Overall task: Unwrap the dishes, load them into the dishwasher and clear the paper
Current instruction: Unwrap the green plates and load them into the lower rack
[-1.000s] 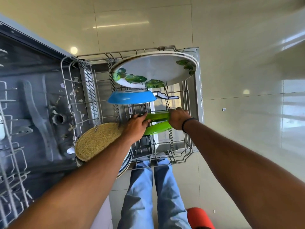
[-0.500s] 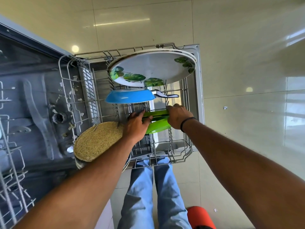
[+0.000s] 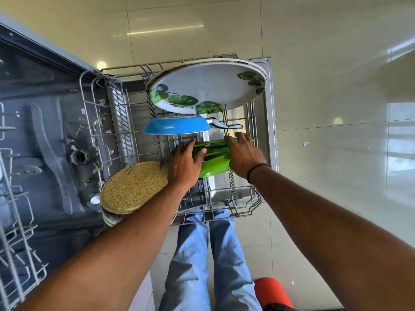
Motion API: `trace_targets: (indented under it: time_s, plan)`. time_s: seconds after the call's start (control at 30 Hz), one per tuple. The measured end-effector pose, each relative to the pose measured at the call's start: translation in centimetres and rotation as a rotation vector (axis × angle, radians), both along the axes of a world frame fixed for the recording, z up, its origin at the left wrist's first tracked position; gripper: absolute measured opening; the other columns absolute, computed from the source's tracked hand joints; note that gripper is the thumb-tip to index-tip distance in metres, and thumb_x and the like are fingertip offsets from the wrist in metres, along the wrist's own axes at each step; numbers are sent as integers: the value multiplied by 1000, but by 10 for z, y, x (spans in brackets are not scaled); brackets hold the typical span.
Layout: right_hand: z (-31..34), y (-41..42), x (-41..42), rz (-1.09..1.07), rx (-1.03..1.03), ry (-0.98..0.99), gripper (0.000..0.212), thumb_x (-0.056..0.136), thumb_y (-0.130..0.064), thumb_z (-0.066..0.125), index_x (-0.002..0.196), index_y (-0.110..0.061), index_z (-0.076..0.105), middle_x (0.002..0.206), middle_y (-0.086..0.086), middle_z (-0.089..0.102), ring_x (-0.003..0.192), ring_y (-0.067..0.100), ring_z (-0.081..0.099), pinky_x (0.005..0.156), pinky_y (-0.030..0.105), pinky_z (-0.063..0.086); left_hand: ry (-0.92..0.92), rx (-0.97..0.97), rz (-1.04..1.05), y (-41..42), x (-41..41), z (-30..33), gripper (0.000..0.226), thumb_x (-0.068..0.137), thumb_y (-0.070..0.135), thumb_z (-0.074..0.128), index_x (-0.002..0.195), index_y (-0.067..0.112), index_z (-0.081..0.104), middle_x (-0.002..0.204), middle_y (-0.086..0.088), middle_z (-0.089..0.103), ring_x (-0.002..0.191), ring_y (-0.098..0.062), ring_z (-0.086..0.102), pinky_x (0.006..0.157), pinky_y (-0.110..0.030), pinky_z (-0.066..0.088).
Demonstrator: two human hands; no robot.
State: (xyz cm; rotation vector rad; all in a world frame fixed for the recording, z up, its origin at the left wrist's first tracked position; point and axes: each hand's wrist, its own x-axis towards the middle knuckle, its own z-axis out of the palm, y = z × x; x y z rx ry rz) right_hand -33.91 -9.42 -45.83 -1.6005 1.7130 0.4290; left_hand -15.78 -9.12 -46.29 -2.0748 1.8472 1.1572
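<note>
The fingers (image 3: 187, 145) of the left hand (image 3: 184, 163) curl round the left edge of the green plates (image 3: 214, 163), with the thumb pressed on the near side, so this hand holds them. The right hand (image 3: 243, 157) lies over the right side of the same plates with its fingers stretched out and a little apart, touching the top rim and a rack wire. The green plates stand on edge in the pulled-out rack (image 3: 243, 204) of the dishwasher (image 3: 40, 122), about in the middle of it. Just behind them stands a blue bowl (image 3: 176, 126), and behind that a big white plate with green leaves (image 3: 206, 86) leans at the far end. A round woven mat (image 3: 132, 187) rests on a stack of plates at the near left corner of the rack. Small scraps of paper (image 3: 95, 199) lie on the open dishwasher floor at the left. The person's blue trouser legs (image 3: 206, 261) show below
</note>
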Motion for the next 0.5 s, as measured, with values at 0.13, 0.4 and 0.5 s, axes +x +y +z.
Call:
trace_targets:
  time_s: [0.13, 0.4, 0.5]
  plan:
    - [2, 2, 2, 2, -14, 10, 66, 86, -1, 56, 147, -19, 36, 141, 16, 41, 133, 34, 38, 93, 47, 53, -10, -23, -3, 2, 4, -4, 61, 102, 55, 41, 153, 22, 39, 150, -12, 46, 136, -32, 43, 104, -44, 38]
    - [5, 8, 10, 20, -46, 38, 66, 86, -1, 56, 146, -18, 35, 137, 16, 43, 130, 33, 40, 91, 47, 56, 28, -7, 0, 8, 17, -7, 61, 103, 54, 42, 155, 23, 36, 152, -12, 44, 138, -30, 42, 107, -41, 37]
    - [6, 9, 13, 23, -47, 48, 67, 86, -2, 58, 147, -18, 34, 138, 16, 42, 131, 34, 39, 92, 49, 56, 46, -9, -8, 12, 21, -10, 61, 102, 54, 42, 155, 23, 35, 152, -12, 45, 138, -29, 42, 108, -40, 36]
